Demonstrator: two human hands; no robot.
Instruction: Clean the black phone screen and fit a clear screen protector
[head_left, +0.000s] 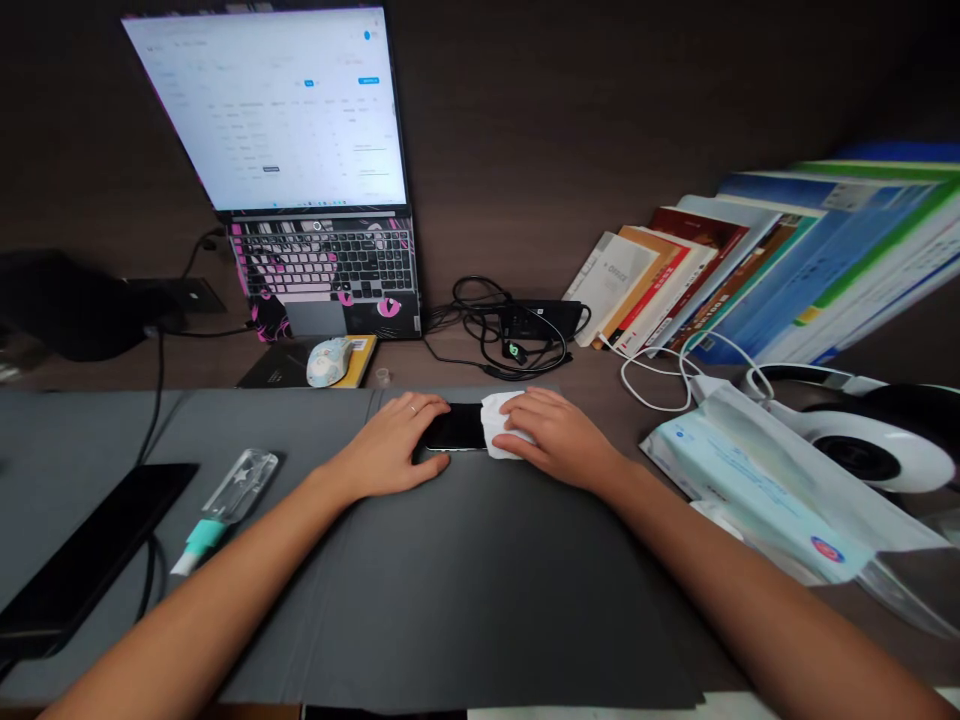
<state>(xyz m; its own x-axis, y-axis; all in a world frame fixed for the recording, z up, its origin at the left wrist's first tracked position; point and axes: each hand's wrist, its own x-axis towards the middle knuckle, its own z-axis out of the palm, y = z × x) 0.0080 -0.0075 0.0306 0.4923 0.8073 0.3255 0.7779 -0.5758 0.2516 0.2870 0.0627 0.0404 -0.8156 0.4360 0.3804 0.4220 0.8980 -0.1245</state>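
Note:
A black phone lies flat on a dark grey desk mat, just in front of me. My left hand rests on the phone's left end, fingers curled over its edge, a ring on one finger. My right hand presses a white wipe onto the phone's right end, fingers closed over the wipe.
An open laptop stands at the back left with a small mouse before it. Tangled cables and a charger lie behind the phone. Leaning books, a wipes pack, white headphones, a tablet and a spray bottle surround the mat.

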